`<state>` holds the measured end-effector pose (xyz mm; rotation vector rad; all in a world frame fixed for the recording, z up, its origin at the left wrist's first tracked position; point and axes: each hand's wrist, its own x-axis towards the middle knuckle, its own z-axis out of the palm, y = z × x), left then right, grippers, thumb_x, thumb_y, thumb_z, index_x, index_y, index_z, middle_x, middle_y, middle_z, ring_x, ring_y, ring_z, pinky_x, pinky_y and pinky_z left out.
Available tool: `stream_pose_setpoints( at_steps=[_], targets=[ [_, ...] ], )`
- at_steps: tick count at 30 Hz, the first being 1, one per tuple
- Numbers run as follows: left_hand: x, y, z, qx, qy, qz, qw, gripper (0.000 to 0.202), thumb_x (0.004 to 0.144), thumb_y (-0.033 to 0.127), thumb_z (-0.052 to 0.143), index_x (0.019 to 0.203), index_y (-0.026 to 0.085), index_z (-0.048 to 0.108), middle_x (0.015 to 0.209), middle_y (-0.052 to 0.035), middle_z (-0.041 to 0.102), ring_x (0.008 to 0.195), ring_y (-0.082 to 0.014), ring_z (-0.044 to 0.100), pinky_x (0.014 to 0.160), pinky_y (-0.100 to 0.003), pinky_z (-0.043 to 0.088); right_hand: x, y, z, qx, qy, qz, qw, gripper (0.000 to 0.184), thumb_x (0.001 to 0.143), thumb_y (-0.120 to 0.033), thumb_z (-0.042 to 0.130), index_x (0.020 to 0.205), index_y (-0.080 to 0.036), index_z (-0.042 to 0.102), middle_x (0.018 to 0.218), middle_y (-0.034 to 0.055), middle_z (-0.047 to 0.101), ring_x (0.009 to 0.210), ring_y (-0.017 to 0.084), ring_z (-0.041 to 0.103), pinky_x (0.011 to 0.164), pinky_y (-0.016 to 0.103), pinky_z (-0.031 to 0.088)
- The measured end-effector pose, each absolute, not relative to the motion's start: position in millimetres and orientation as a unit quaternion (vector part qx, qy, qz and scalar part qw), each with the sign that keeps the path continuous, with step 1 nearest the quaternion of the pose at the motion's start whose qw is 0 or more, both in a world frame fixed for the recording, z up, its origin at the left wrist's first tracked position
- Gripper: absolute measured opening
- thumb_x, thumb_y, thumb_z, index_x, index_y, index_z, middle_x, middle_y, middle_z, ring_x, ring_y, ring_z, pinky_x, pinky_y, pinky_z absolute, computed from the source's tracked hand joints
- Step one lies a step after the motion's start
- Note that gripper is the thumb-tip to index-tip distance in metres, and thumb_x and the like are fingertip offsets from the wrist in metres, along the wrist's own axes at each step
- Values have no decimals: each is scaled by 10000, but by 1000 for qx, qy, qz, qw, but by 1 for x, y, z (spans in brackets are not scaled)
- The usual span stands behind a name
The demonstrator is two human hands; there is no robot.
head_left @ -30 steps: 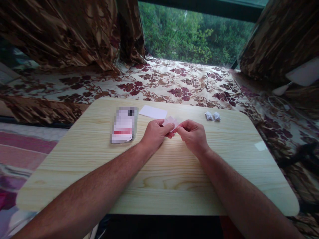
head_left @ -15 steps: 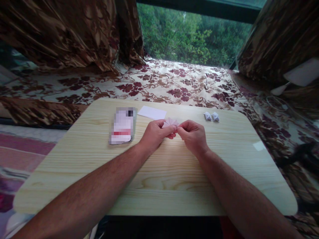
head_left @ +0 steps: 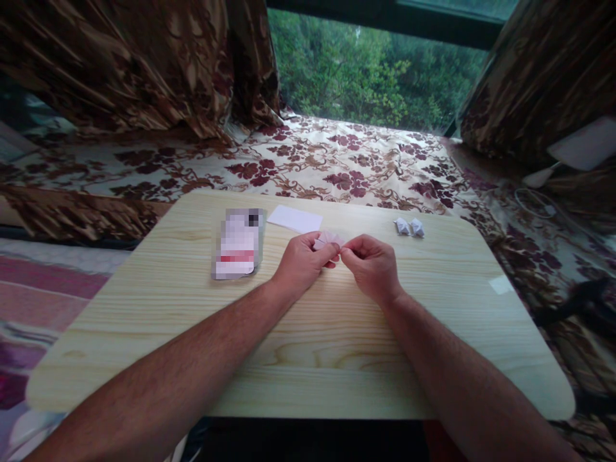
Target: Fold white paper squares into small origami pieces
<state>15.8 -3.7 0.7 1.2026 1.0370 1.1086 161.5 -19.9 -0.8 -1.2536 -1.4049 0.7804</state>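
Note:
Over the middle of the wooden table (head_left: pixel 317 385), a small folded white paper (head_left: pixel 327 240) with creases is held up between both hands. My left hand (head_left: pixel 303 258) is closed on its left and near side, thumb on top. The fingertips of my right hand (head_left: pixel 370 260) pinch at the paper's right edge; the exact spot is partly hidden by the fingers. Beyond the left hand lies a flat white paper sheet (head_left: pixel 295 219). Two small folded paper pieces (head_left: pixel 409 227) sit side by side at the back right of the table.
A phone (head_left: pixel 235 244), blurred by pixels, lies left of the hands. A pale square patch (head_left: pixel 501 285) is near the table's right edge. Past the far edge, floral cloth (head_left: pixel 346 160) covers a ledge under a window. Brown curtains (head_left: pixel 158 64) hang at both sides.
The folded paper has tilted slightly and shows less of its fanned creases. My right fingers have shifted a little at its edge. Both hands stay in nearly the same place.

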Motion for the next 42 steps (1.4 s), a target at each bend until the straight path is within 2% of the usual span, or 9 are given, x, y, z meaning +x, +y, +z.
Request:
stream_pose_setpoints(
  at_steps=[3, 10, 15, 19, 24, 33, 39, 42],
  targets=[
    [16, -5, 2, 515, 451, 471, 556, 247, 748, 365, 713, 836, 134, 719, 797, -46, 712, 678, -132, 631, 643, -246, 524, 161, -21, 0, -531, -598, 305, 517, 137, 763, -260, 634, 664, -166, 649, 529, -35, 536, 485, 87, 405, 462, 224, 311],
    [12, -6, 7, 573, 481, 464, 474, 258, 779, 374, 691, 815, 120, 724, 731, -36, 705, 664, -143, 614, 636, -247, 465, 161, -21, 3, -531, -601, 294, 520, 149, 772, -257, 644, 663, -158, 665, 526, -31, 550, 480, 82, 407, 457, 220, 305],
    [10, -4, 7, 577, 484, 472, 458, 267, 797, 380, 673, 802, 116, 716, 745, -43, 710, 683, -153, 619, 656, -257, 457, 160, -23, 4, -541, -598, 295, 513, 155, 764, -273, 650, 665, -156, 674, 507, -37, 532, 463, 79, 390, 445, 220, 299],
    [9, -1, 3, 557, 483, 482, 473, 275, 781, 390, 693, 811, 117, 716, 746, -53, 712, 691, -158, 626, 667, -262, 465, 162, -21, 4, -531, -570, 342, 525, 151, 763, -292, 652, 684, -163, 652, 508, -36, 536, 447, 85, 415, 423, 222, 303],
    [10, -1, 0, 545, 473, 476, 503, 280, 766, 394, 709, 847, 126, 726, 753, -50, 711, 663, -145, 608, 634, -253, 459, 162, -18, 4, -506, -554, 388, 536, 132, 749, -293, 674, 734, -162, 659, 571, -19, 595, 476, 95, 485, 452, 224, 370],
    [10, -2, 0, 546, 465, 469, 516, 258, 739, 386, 734, 822, 141, 721, 684, -22, 675, 605, -124, 568, 583, -238, 429, 162, -19, 1, -532, -566, 360, 518, 166, 761, -310, 650, 673, -171, 633, 516, -37, 549, 438, 81, 417, 425, 220, 321],
    [11, -1, 0, 519, 429, 484, 559, 211, 748, 361, 711, 800, 157, 700, 782, -35, 690, 677, -130, 597, 633, -243, 474, 163, -18, 1, -522, -563, 349, 536, 147, 765, -282, 637, 665, -177, 614, 514, -43, 529, 450, 83, 409, 434, 223, 309],
    [11, -1, 2, 502, 446, 494, 553, 211, 730, 371, 721, 755, 166, 681, 738, -21, 675, 644, -125, 587, 609, -240, 468, 164, -17, 1, -524, -561, 347, 538, 141, 758, -282, 636, 664, -179, 615, 509, -45, 524, 450, 86, 408, 435, 226, 306]
  ],
)
